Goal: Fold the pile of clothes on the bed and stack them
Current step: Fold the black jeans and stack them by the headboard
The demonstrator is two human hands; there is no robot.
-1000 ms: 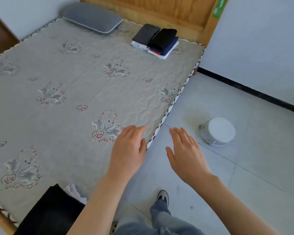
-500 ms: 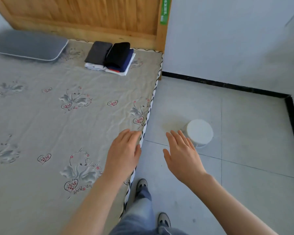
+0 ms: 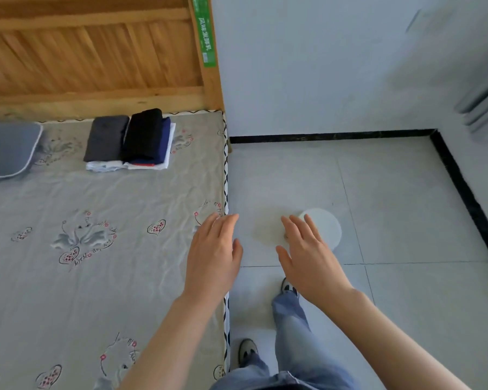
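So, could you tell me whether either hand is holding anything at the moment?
Nothing is held. The left hand and the right hand both hover open, fingers straight, with no clothes in their grip.

A single wide-angle view, worn on the person's head, looks forward and steeply down from standing height beside the grey heart-printed bed (image 3: pixel 96 249). It faces toward the slatted wooden headboard (image 3: pixel 96 52), which fills the upper left, with the grey tiled floor (image 3: pixel 406 305) to the right of the bed's edge. The two bare hands, left (image 3: pixel 213 257) and right (image 3: pixel 310 260), sit close under the lens, near that edge. The folded stack of dark clothes (image 3: pixel 133 142) lies far off, just before the headboard. Straight lines bow toward the frame's borders.
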